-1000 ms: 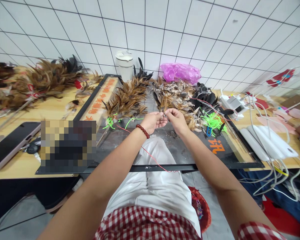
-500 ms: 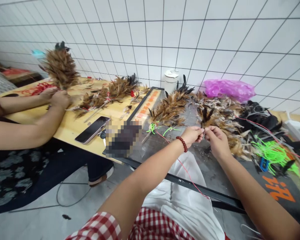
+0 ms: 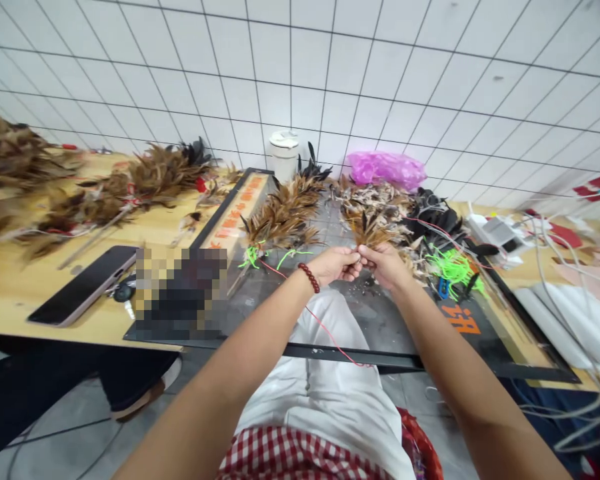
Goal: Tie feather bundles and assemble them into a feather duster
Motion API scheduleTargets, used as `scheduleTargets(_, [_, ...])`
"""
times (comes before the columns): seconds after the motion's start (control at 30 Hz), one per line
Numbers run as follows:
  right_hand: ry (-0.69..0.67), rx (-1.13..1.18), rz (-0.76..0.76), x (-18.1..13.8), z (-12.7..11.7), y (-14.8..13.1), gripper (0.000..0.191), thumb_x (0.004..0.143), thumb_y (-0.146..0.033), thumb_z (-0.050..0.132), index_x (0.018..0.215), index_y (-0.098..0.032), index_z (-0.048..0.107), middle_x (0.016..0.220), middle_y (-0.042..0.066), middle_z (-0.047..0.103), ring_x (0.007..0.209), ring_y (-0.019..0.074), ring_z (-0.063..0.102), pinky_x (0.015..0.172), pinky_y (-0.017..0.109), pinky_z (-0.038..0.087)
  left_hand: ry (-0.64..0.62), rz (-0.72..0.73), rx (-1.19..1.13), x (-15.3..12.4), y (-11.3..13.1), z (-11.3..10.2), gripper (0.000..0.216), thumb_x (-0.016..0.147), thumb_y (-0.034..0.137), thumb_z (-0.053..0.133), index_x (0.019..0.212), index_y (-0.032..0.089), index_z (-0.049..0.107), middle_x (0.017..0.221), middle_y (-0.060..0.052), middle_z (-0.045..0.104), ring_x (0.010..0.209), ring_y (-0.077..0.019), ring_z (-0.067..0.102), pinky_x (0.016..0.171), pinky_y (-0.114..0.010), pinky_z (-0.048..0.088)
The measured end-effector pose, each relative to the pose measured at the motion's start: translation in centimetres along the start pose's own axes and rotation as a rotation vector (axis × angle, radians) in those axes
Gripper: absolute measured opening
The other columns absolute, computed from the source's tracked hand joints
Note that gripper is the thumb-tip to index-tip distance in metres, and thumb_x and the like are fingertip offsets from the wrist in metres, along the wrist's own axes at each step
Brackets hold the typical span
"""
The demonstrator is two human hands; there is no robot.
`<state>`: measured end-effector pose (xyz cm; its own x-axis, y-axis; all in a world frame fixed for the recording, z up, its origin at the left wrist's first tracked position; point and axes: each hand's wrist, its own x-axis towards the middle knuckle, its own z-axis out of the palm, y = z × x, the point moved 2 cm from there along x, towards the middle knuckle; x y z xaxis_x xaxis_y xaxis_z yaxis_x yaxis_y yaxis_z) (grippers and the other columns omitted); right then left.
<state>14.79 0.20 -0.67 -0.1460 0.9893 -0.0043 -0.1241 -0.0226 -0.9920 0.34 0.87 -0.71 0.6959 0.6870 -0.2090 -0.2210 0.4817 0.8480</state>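
My left hand (image 3: 337, 265), with a dark red bead bracelet (image 3: 309, 277) on its wrist, is closed in a pinch. Its fingertips meet those of my right hand (image 3: 386, 264), closed as well. Brown feathers (image 3: 369, 230) with dark tips rise from between the two pinches; their quill ends are hidden by the fingers. Behind them spreads a pile of loose brown and pale feathers (image 3: 380, 200). Left of my hands lies a feather duster (image 3: 283, 210), bound at its lower end with bright green string (image 3: 253, 257). A thin red string (image 3: 325, 327) runs below my left wrist.
A white lidded cup (image 3: 283, 157) and a pink plastic bag (image 3: 386, 170) stand by the tiled wall. Green strings (image 3: 453, 267) and black feathers (image 3: 437, 217) lie right. A phone (image 3: 85, 283), keys (image 3: 125, 293) and another feather duster (image 3: 160, 167) lie left. White cables (image 3: 575, 300) hang far right.
The view has turned right, so everything sits further left and the co-worker's arms have mostly left the picture. My hands stay pinched together at the feathers.
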Motion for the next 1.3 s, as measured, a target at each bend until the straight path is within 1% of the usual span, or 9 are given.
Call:
scheduleTargets(0.1, [0.094, -0.033, -0.066, 0.1, 0.3, 0.2, 0.040, 0.056, -0.049, 0.081, 0.054, -0.017, 0.057, 0.047, -0.004, 0.049, 0.044, 0.0065, 0.040, 0.044, 0.022, 0.032, 0.015, -0.017, 0.019, 0.0, -0.1, 0.3, 0.018, 0.082, 0.026, 0.064, 0.083, 0.008, 0.061, 0.073, -0.007, 0.064, 0.061, -0.0108, 0.063, 0.061, -0.024, 0.052])
scheduleTargets(0.27, [0.109, -0.131, -0.096, 0.6, 0.4, 0.2, 0.043, 0.061, -0.055, 0.076, 0.056, -0.017, 0.056, 0.046, -0.004, 0.045, 0.044, 0.0071, 0.036, 0.045, 0.024, 0.029, 0.185, 0.060, 0.146, 0.3, -0.2, 0.6, 0.018, 0.084, 0.022, 0.060, 0.070, 0.011, 0.057, 0.053, 0.002, 0.050, 0.043, -0.0059, 0.049, 0.045, -0.018, 0.042])
scheduleTargets(0.47, [0.374, -0.552, -0.372, 0.0, -4.4, -3.3, 0.026, 0.071, -0.037, 0.068, 0.090, -0.020, 0.068, 0.070, -0.001, 0.058, 0.059, 0.0113, 0.048, 0.060, 0.027, 0.041, 0.334, 0.206, -0.043, 0.2, 0.8, 0.1, 0.019, 0.085, 0.027, 0.059, 0.074, 0.014, 0.052, 0.060, 0.002, 0.053, 0.051, -0.0072, 0.055, 0.051, -0.019, 0.046])
scheduleTargets(0.53, [0.293, -0.865, -0.403, -0.7, -6.1, -4.1, 0.016, 0.070, -0.025, 0.067, 0.084, -0.020, 0.071, 0.078, 0.002, 0.062, 0.069, 0.0143, 0.054, 0.070, 0.030, 0.044, 0.363, 0.247, -0.093, 0.1, 1.0, -0.3, 0.019, 0.085, 0.030, 0.059, 0.076, 0.014, 0.052, 0.064, 0.002, 0.055, 0.053, -0.0061, 0.055, 0.051, -0.017, 0.044])
scheduleTargets(0.6, [0.058, -1.063, -0.359, -1.2, -7.0, -4.1, 0.017, 0.069, -0.016, 0.064, 0.081, -0.021, 0.073, 0.082, 0.003, 0.064, 0.076, 0.0159, 0.057, 0.076, 0.031, 0.045, 0.370, 0.268, -0.109, 0.2, 1.0, -0.5, 0.018, 0.086, 0.030, 0.058, 0.077, 0.015, 0.053, 0.064, 0.003, 0.053, 0.051, -0.0051, 0.051, 0.049, -0.016, 0.041])
scheduleTargets(0.67, [-0.177, -1.128, -0.302, -1.5, -7.2, -3.6, 0.025, 0.069, -0.012, 0.062, 0.089, -0.023, 0.074, 0.087, 0.002, 0.065, 0.081, 0.0162, 0.059, 0.080, 0.030, 0.046, 0.364, 0.271, -0.111, 0.4, 0.8, -0.6, 0.017, 0.087, 0.029, 0.056, 0.078, 0.015, 0.053, 0.062, 0.003, 0.051, 0.049, -0.0049, 0.048, 0.047, -0.016, 0.038])
scheduleTargets(0.77, [-0.309, -1.208, -0.288, -1.2, -6.7, -2.7, 0.032, 0.072, -0.013, 0.062, 0.100, -0.024, 0.072, 0.092, 0.002, 0.067, 0.085, 0.0164, 0.059, 0.081, 0.029, 0.044, 0.355, 0.257, -0.105, 0.5, 0.7, -0.6, 0.016, 0.088, 0.027, 0.055, 0.077, 0.015, 0.053, 0.060, 0.004, 0.049, 0.048, -0.0048, 0.046, 0.046, -0.016, 0.036])
scheduleTargets(1.03, [-0.253, -1.529, -0.362, -0.3, -5.1, -1.4, 0.014, 0.079, -0.014, 0.057, 0.075, -0.017, 0.070, 0.084, 0.007, 0.063, 0.083, 0.0191, 0.055, 0.076, 0.028, 0.038, 0.370, 0.237, -0.050, 0.3, 0.7, -0.1, 0.017, 0.090, 0.023, 0.050, 0.075, 0.015, 0.052, 0.059, 0.003, 0.050, 0.046, -0.0047, 0.046, 0.046, -0.016, 0.036])
scheduleTargets(1.3, [-0.062, -1.580, -0.627, -1.2, -1.8, -2.7, 0.019, 0.091, -0.020, 0.044, 0.094, -0.020, 0.063, 0.092, 0.008, 0.066, 0.089, 0.0228, 0.052, 0.080, 0.035, 0.030, 0.547, 0.254, 0.136, 0.5, 0.8, 0.8, 0.022, 0.087, 0.018, 0.053, 0.066, 0.012, 0.055, 0.062, -0.002, 0.060, 0.053, -0.0068, 0.056, 0.057, -0.020, 0.048])
